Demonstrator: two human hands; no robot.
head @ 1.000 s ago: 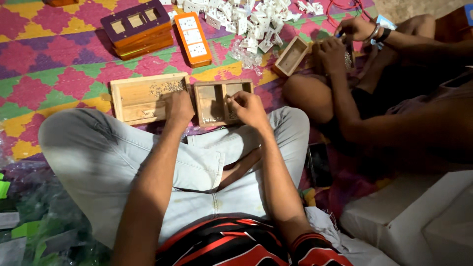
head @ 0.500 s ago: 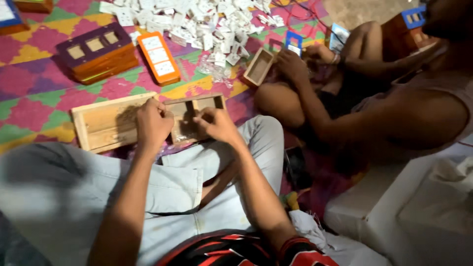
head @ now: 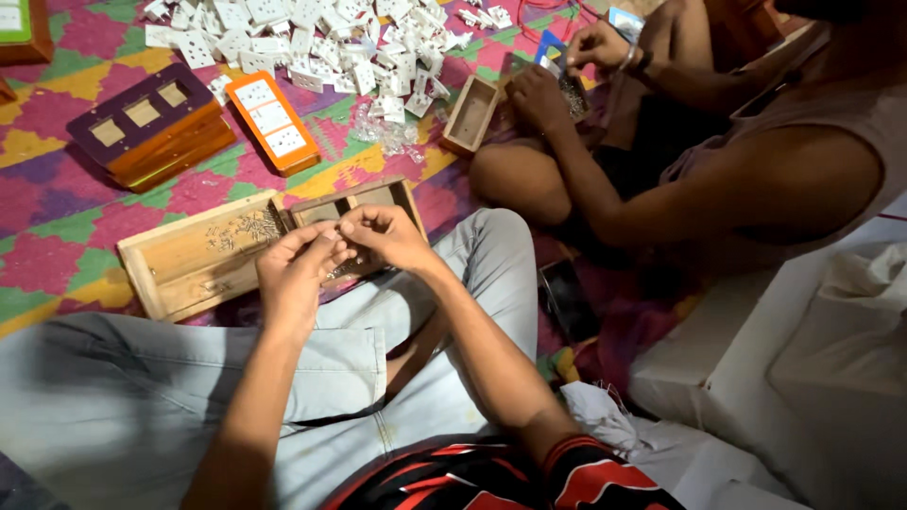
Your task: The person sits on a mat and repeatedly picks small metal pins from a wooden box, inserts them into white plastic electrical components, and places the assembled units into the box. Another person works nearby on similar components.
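1. Head view: the left hand (head: 295,274) and right hand (head: 383,236) meet, fingers curled, over a small wooden frame (head: 357,203) on the patterned floor mat (head: 57,236); whether they pinch anything cannot be told.
2. The frame's long axis runs left-right, tilted up toward the right.
3. Just left lies a wooden tray (head: 189,260) with small screws.
4. A co-worker's hand (head: 539,94) touches another wooden box (head: 470,115).

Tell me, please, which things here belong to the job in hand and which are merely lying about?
In hand:
left hand and right hand, fingertips together over the small wooden frame
open wooden tray of small metal bits beside it

Lying about:
orange board
purple-topped box
heap of white sockets
co-worker's wooden box
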